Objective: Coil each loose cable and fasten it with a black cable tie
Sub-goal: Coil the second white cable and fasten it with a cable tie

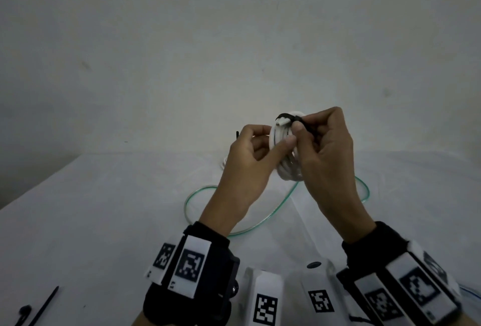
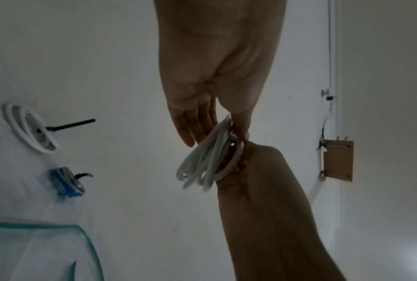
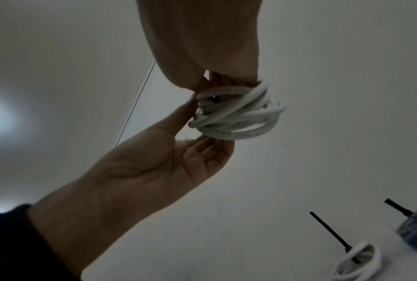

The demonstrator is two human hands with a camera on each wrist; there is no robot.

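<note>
left hand [image 1: 256, 159]: just left of centre in the head view, thumb and fingers [image 2: 190, 129] pinching the white cable coil [image 1: 283, 151] by its left edge, held up off the worktop [image 1: 104, 221]

white cable coil: dead centre between both hands, loops standing roughly upright, long axis running up-down in frame

black cable tie [image 1: 287, 118]: wrapped over the top of the coil, tail pointing right into the other hand

right hand [image 1: 326, 153]: right of centre, fingertips clamped on the tie's tail, so probably the hand that pulls; looks like the cinch goes rightward, away from the coil

green tube [image 1: 208, 195]: loose on the worktop below the hands, not yet coiled
</note>
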